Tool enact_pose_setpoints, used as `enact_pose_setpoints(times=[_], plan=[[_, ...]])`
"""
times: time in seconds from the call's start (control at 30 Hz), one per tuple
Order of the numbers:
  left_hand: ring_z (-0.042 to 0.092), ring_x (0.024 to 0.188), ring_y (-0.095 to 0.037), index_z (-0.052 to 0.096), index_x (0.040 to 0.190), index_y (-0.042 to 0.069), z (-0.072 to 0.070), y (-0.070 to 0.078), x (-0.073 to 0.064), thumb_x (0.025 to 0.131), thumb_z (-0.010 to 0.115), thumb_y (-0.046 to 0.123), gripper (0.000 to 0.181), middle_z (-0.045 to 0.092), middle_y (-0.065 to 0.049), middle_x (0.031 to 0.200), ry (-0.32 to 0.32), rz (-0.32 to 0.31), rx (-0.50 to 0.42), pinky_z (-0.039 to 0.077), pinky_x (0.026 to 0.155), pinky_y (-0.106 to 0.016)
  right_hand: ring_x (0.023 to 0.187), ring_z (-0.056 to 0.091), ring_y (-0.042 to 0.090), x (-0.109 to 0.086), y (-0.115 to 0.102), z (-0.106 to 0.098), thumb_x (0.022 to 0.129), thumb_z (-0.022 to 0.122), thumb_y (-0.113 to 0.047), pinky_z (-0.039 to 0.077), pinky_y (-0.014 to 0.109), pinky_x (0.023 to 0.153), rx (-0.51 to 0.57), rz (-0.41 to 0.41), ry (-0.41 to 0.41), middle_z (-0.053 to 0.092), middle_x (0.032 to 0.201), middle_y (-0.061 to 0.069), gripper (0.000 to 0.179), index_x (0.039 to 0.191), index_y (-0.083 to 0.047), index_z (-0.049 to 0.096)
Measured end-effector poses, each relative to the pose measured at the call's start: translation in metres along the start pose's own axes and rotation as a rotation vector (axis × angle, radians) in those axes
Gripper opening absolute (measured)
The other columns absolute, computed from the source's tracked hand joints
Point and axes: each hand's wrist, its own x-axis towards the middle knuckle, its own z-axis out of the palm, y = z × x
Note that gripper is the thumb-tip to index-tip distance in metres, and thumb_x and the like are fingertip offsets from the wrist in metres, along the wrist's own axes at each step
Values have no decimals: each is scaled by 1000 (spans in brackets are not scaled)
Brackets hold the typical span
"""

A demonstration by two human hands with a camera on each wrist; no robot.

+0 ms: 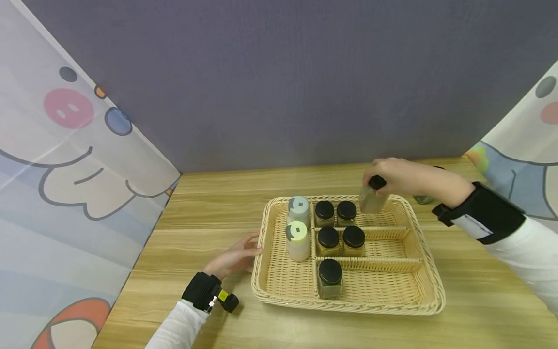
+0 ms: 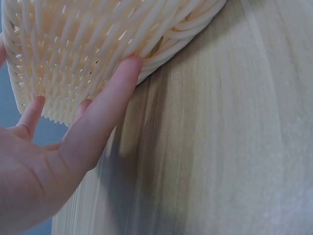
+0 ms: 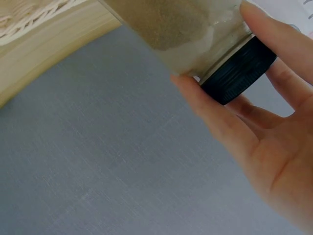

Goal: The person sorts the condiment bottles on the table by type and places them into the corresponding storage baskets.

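My right hand [image 1: 390,174] pinches a clear spice jar [image 1: 370,201] near its black lid, over the back row of a wicker basket [image 1: 348,307]. The right wrist view shows thumb and fingers on both sides of the jar's neck, just below the ribbed lid [image 3: 239,71], and brownish powder [image 3: 171,22] inside. At the basket's left end, my left hand [image 1: 235,259] touches the outer wall with extended fingers [image 2: 105,105]. Black-lidded jars stand in the basket's three right-hand rows: two in the back [image 1: 346,211], two in the middle [image 1: 353,237], one in the front [image 1: 330,276].
Two whitish bottles, one with a pale blue top [image 1: 298,206] and one with a yellow-green top [image 1: 297,231], stand in the basket's long left compartment. Another jar [image 1: 424,199] is partly hidden behind my right forearm. A grey wall [image 1: 296,87] rises behind the wooden table [image 1: 196,208].
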Motion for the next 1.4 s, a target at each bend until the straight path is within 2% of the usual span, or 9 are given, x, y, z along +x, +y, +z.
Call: enact_pose_setpoints(times=[0.23, 0.5, 0.6, 0.93, 1.4], plan=[[50, 100, -33, 21, 133, 14, -1, -2, 0, 88, 49, 11, 54, 45, -20, 118, -8, 7, 9, 48, 81, -52, 82, 53, 23, 0, 2, 9, 65, 71, -1, 50, 46, 69, -2, -43, 32, 57, 89, 5, 28, 88, -13, 61], [50, 102, -34, 20, 134, 14, -1, 0, -1, 87, 51, 13, 56, 43, -21, 120, -8, 5, 2, 46, 83, -53, 80, 53, 22, -2, 2, 15, 66, 70, -1, 51, 45, 69, 34, -21, 18, 56, 86, 4, 27, 89, -11, 61], [50, 102, -34, 20, 134, 14, 0, 0, -1, 87, 51, 13, 56, 44, -21, 120, -4, 5, 5, 46, 83, -53, 80, 54, 22, -1, 3, 18, 65, 69, 0, 51, 45, 68, 36, -39, 26, 56, 86, 5, 27, 88, -11, 61], [50, 101, -34, 20, 133, 15, 1, 2, -2, 86, 52, 14, 57, 44, -20, 120, 0, -6, -4, 46, 83, -54, 74, 51, 18, 0, 6, 30, 62, 71, -1, 51, 41, 64, -2, -69, 61, 55, 81, 3, 27, 83, -15, 62], [50, 101, -35, 21, 133, 15, 1, 2, -2, 87, 50, 11, 55, 44, -21, 120, -5, -3, -2, 47, 82, -53, 74, 53, 18, 0, 8, 42, 66, 70, -2, 52, 40, 64, 41, -33, 9, 53, 84, 5, 26, 89, -11, 62]])
